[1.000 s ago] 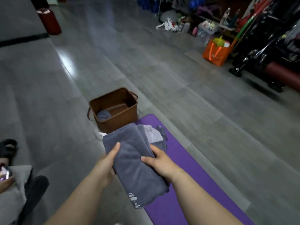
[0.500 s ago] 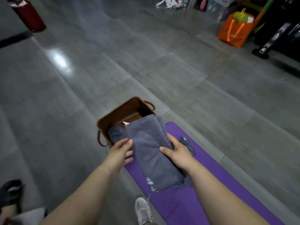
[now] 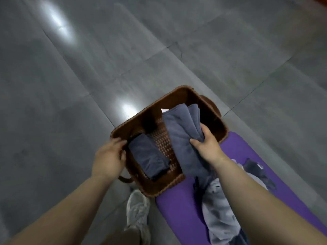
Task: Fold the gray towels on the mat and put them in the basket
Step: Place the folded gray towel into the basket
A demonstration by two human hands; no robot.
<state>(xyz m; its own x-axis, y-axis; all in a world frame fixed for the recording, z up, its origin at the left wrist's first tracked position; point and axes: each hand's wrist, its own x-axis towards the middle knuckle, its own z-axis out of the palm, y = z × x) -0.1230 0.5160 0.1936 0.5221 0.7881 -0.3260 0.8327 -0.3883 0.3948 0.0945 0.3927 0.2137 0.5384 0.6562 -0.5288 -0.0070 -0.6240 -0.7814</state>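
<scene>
A brown woven basket point(image 3: 184, 93) stands on the floor at the end of the purple mat point(image 3: 178, 214). My right hand point(image 3: 206, 147) grips a folded gray towel point(image 3: 180, 135) that hangs over the basket's right half. A darker folded towel point(image 3: 148, 156) lies inside the basket on the left. My left hand point(image 3: 108, 156) is at the basket's left rim, fingers curled over the edge near the dark towel. Loose gray towels point(image 3: 219, 209) lie crumpled on the mat under my right forearm.
Gray tiled floor point(image 3: 106, 59) surrounds the basket and mat. My gray sneaker point(image 3: 137, 211) stands on the floor just below the basket, left of the mat. The basket has a loop handle point(image 3: 125, 179) on its near left side.
The view has tilted down over the basket. My right hand has carried the folded towel forward over the basket. My left hand has let go of it and moved to the basket's left rim.
</scene>
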